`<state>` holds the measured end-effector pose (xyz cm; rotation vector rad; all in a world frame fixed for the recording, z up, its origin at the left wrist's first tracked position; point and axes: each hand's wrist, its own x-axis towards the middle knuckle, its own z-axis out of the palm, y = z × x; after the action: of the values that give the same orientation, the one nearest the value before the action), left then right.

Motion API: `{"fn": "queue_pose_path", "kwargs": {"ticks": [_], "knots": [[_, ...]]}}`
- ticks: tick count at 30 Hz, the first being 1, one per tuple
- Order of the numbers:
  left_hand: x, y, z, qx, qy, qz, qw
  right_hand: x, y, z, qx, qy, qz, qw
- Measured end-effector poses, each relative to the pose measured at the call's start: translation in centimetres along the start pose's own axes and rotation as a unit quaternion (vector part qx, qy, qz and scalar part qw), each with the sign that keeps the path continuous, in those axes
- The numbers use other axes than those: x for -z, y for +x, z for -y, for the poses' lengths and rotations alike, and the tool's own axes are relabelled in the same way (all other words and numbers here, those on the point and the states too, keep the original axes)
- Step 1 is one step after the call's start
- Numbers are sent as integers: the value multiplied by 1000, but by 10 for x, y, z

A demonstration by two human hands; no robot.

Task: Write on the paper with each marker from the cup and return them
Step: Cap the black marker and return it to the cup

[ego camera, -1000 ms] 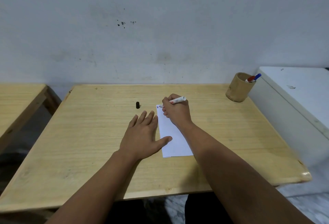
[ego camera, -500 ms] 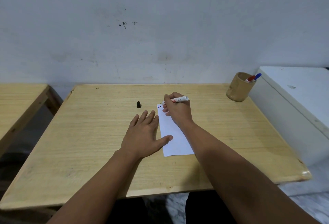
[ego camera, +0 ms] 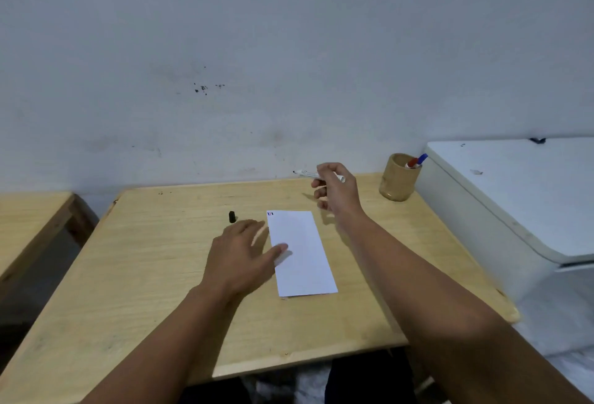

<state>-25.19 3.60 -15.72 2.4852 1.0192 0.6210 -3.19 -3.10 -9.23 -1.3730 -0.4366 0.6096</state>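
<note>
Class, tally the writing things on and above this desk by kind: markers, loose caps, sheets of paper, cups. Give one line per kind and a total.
Markers: 3 (one uncapped marker in the right hand, a red-capped and a blue-capped in the cup)
Loose caps: 1, black cap
Paper: 1 sheet
Cups: 1, wooden cup
Total: 6

**Marker lifted off the paper**

I raised my right hand (ego camera: 336, 190) from the top left corner of the paper (ego camera: 300, 252) and carried it up toward the far edge of the table (ego camera: 128, 275), so it hung clear of the sheet instead of pressing on it. The uncapped marker (ego camera: 313, 174), which I had held tip-down on the page, now lay nearly level in my fingers with its tip pointing left. With my hand out of the way, the small coloured marks (ego camera: 270, 213) at that corner showed fully. My left hand (ego camera: 239, 259) loosened from its flat spread beside the paper, only the thumb reaching onto its left edge.
</note>
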Motion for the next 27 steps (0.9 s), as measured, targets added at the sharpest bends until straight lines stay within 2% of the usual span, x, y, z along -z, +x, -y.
{"fn": "queue_pose_path", "kwargs": {"ticks": [2, 3, 7, 11, 13, 16, 18, 20, 23, 27], "knots": [[6, 14, 3, 28, -18, -107, 994, 8, -3, 2, -3, 2, 16, 1000], [10, 24, 7, 47, -21, -120, 991, 11, -5, 3, -8, -3, 26, 1000], [20, 54, 24, 123, 0, -36, 992, 20, -14, 0, -14, -53, 54, 997], [15, 59, 25, 139, 29, -33, 989, 26, -19, -7, -30, -60, 71, 995], [16, 63, 28, 152, 6, -34, 988, 29, -21, -10, -39, -68, 70, 995], [22, 72, 24, 175, -145, -39, 973, 31, -23, -17, -26, -84, 88, 992], [28, 81, 11, 196, -302, -27, 933, 30, -24, -21, -6, -85, 114, 990], [35, 87, -7, 196, -402, -19, 894, 26, -25, -23, 25, -114, 134, 984], [42, 93, -25, 201, -473, -13, 858, 19, -28, -23, 62, -150, 144, 976], [45, 96, -34, 200, -493, -19, 847, 18, -28, -23, 76, -157, 138, 975]]}}
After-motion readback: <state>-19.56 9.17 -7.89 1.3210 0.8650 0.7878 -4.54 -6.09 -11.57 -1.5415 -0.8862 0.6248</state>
